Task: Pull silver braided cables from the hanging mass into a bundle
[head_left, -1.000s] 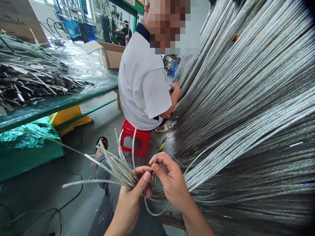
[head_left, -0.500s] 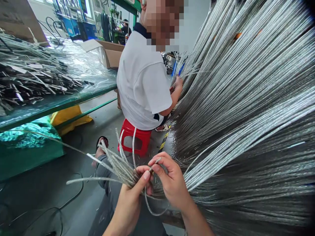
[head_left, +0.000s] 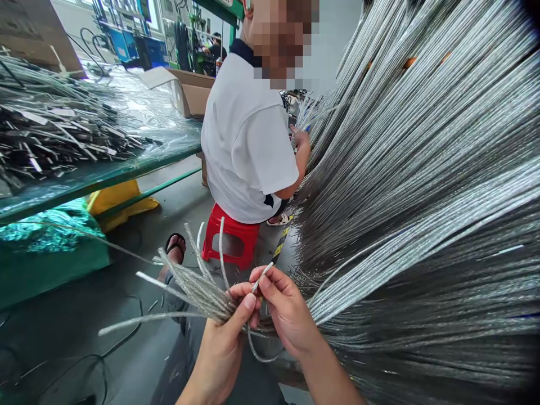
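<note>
A bundle of silvery braided cables passes through my left hand, which is closed around it, the loose ends fanning out to the left. Between the thumb and fingers of my right hand is the tip of one cable, pointing up and to the right. My left thumb and forefinger pinch that same cable just below. A loop of thin cable hangs under my hands. On the right the bundle continues into long silvery cables.
A person in a white shirt sits ahead on a red stool. A huge hanging mass of cables fills the right side. To the left, a table holds a pile of metal-ended cables and a cardboard box.
The pinched cable tip now stands straighter and shows more length above my fingers. The fanned ends have shifted slightly left. The seated person's hand has moved a little left.
</note>
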A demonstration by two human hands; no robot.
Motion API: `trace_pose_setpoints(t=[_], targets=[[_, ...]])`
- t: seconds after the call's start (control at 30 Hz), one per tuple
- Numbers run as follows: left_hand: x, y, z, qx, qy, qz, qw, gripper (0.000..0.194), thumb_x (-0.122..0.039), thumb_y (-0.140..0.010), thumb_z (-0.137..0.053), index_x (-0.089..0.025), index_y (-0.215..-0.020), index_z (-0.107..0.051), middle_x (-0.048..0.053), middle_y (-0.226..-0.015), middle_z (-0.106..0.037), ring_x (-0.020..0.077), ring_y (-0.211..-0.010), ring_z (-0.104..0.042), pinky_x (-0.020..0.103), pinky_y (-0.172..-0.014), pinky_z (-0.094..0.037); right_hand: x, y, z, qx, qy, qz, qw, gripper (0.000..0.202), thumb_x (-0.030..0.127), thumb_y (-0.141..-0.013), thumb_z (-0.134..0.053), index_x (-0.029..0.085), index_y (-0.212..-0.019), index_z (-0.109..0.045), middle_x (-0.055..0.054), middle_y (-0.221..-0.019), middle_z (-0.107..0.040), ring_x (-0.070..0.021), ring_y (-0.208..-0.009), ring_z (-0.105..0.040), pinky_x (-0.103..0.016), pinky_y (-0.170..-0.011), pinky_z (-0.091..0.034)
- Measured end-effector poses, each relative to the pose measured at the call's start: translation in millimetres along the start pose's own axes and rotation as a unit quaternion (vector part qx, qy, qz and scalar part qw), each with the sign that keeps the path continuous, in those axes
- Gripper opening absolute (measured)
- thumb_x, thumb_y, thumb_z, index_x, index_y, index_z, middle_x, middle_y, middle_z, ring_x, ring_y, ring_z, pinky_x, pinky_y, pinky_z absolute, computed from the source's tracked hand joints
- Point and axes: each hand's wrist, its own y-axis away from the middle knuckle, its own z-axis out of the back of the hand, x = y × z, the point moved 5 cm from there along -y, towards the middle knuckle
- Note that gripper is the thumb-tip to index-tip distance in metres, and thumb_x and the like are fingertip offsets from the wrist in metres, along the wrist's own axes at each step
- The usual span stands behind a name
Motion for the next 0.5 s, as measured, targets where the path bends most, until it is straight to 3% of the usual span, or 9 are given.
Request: trace_pose_setpoints(t=[0.17, 0.3, 0.4, 0.5], targets=[[-1, -2, 2.5, -0.004, -0.082, -0.06, 0.995, 0.023, -0.039, -0.08, -0.073, -0.018, -0.087, -0.069, -0.002, -0.065, -0.056, 0.0117, -0.063, -0.048, 0.022, -0.061, -0.039, 20, 6, 0, -0.054, 0.109, 0.054, 0.991, 0.028, 0.045, -0.083, -0.069, 0.018, -0.081, -0.062, 0.003, -0.071, -0.054, -0.0088, -0.053, -0.052, -0.019, -0.044, -0.047], [4, -2, 4.6, -0.007, -0.109, -0.067, 0.992, 0.022, -0.038, -0.081, -0.072, -0.018, -0.09, -0.07, -0.001, -0.067, -0.057, 0.0121, -0.063, -0.049, 0.023, -0.061, -0.039, 34, 9, 2, -0.062, 0.219, 0.105, 0.968, 0.027, 0.039, -0.085, -0.069, 0.018, -0.072, -0.058, 0.002, -0.07, -0.054, -0.0101, -0.065, -0.052, -0.02, -0.058, -0.048], [3, -1, 0.9, 0.01, -0.094, -0.046, 0.994, 0.023, -0.039, -0.081, -0.072, -0.017, -0.087, -0.072, -0.001, -0.068, -0.057, 0.0125, -0.065, -0.049, 0.024, -0.063, -0.04, 38, 9, 1, -0.039, 0.231, 0.122, 0.965, 0.026, 0.038, -0.088, -0.065, 0.018, -0.073, -0.058, 0.002, -0.076, -0.055, -0.0092, -0.064, -0.053, -0.02, -0.057, -0.048], [1, 1, -3.0, 0.018, -0.05, -0.016, 0.998, 0.023, -0.039, -0.077, -0.075, -0.017, -0.083, -0.072, -0.001, -0.07, -0.056, 0.0121, -0.066, -0.048, 0.023, -0.064, -0.041, 31, 9, -1, -0.015, 0.185, 0.095, 0.978, 0.026, 0.04, -0.089, -0.063, 0.019, -0.075, -0.058, 0.002, -0.081, -0.056, -0.0082, -0.055, -0.054, -0.02, -0.047, -0.047]])
